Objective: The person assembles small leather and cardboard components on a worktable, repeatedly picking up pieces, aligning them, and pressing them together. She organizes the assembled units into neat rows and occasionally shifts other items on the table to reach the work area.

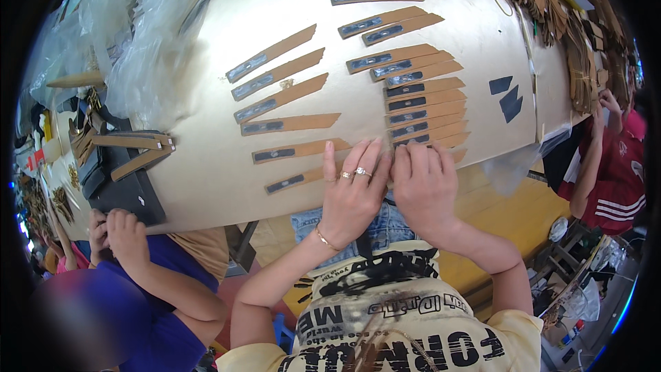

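My left hand (354, 189) and my right hand (425, 189) are side by side at the table's near edge, their inner fingers almost touching. Rings and a bracelet are on the left one; its little finger stands apart while the other fingers bend downward. The right fingers curl down close together. Whatever they pinch is hidden beneath them. Beside the left hand lies a brown strip with a black patch (286, 184), partly covered by that hand. Just beyond the right hand, several similar strips (427, 109) overlap in a column. More strips (279, 100) fan out to the left, their patches looking shiny.
Small black patches (510, 105) lie on the right of the pale table (275, 0). Bundled brown strips (582, 55) are stacked at far right. Clear plastic sheeting (148, 41) and a black board (127, 196) occupy the left. Co-workers' hands (122, 238) are at both sides.
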`<state>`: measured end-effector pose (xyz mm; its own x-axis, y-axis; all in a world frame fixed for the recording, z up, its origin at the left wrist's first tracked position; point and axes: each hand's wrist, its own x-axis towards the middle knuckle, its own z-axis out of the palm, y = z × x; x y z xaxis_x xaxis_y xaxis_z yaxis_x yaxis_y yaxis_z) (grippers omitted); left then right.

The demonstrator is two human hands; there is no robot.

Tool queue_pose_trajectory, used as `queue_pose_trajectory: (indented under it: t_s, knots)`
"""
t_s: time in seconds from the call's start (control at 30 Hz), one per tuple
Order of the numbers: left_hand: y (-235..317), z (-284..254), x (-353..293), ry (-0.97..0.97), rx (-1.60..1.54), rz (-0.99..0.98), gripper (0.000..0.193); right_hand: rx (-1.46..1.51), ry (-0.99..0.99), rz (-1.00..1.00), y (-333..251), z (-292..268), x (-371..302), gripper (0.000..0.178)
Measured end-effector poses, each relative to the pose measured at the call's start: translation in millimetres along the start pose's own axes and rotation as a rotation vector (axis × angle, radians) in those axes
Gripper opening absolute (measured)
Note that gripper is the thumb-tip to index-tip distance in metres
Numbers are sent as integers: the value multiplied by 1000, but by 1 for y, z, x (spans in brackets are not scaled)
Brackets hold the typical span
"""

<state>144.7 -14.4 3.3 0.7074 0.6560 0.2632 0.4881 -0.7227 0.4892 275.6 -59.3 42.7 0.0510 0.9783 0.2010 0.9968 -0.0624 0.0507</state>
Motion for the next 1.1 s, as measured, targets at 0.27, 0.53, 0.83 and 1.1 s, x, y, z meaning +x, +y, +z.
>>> queue_pose_trajectory:
  t_s: [0.27, 0.53, 0.83, 1.1]
  knots:
    - [0, 2, 2, -14, 23, -13, 43, 318, -3, 110, 20, -1, 2, 17]
    - [-3, 1, 4, -24, 103, 32, 39, 454, -215, -146, 67, -17, 34, 14]
    - [2, -2, 0, -60, 240, 40, 40, 572, -317, -391, 86, 8, 63, 17]
    - [5, -3, 0, -75, 331, 46, 38, 550, -412, -439, 87, 9, 66, 13]
